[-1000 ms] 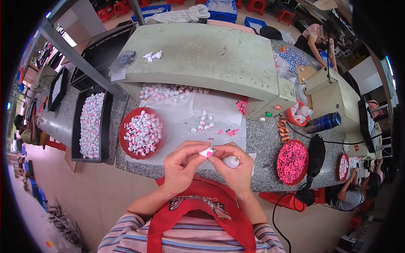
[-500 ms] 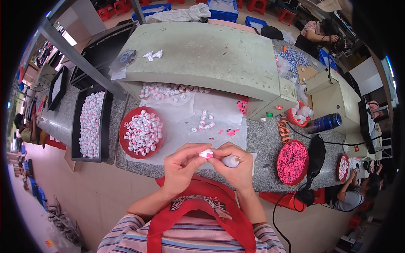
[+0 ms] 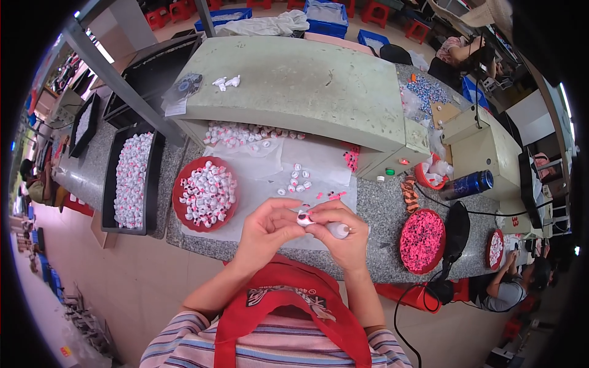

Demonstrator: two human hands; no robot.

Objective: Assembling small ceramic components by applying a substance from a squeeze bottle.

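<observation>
Between the fingertips of both hands is a small white rounded piece [image 3: 304,218] with a dark spot facing up. My left hand [image 3: 270,232] is closed, pinching it from the left with thumb and forefinger. From the other side, the thumb and fingers of my right hand [image 3: 345,240] meet the piece. A small translucent squeeze bottle [image 3: 338,230] is also tucked in my right hand. Just beyond the hands, several finished-looking white pieces [image 3: 295,181] and a few loose pink bits [image 3: 334,196] lie on the white paper [image 3: 251,168].
On the left stand a red bowl [image 3: 178,202] of white-and-pink pieces and a black tray [image 3: 151,202] full of similar ones. A pale green metal box [image 3: 294,86] spans the back. Rightward are a red bowl [image 3: 403,250] of pink-and-black bits, a blue bottle [image 3: 469,184] and cables. Other people sit at right.
Both hands have risen slightly away from my body. The white piece has been turned: its pink patch faced up before, and now a dark spot does.
</observation>
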